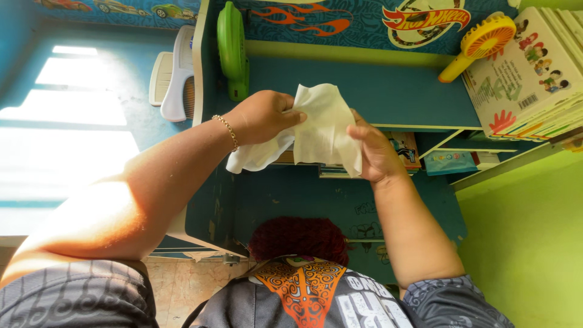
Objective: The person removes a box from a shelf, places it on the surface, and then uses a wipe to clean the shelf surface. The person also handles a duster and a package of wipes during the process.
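Both my hands hold up a white cloth (319, 130) in front of a blue desk. My left hand (264, 115) pinches its upper left edge, with a gold bracelet (227, 130) on that wrist. My right hand (376, 152) grips the cloth's right side. A loose end of the cloth hangs down to the left below my left hand.
The blue desk shelf (376, 91) carries a green hand fan (233, 51), a yellow hand fan (480, 42) and stacked children's books (534, 73). Two combs (173, 79) lie to the left. A green wall (528, 243) is at the right. A dark red stool (300, 237) stands under the desk.
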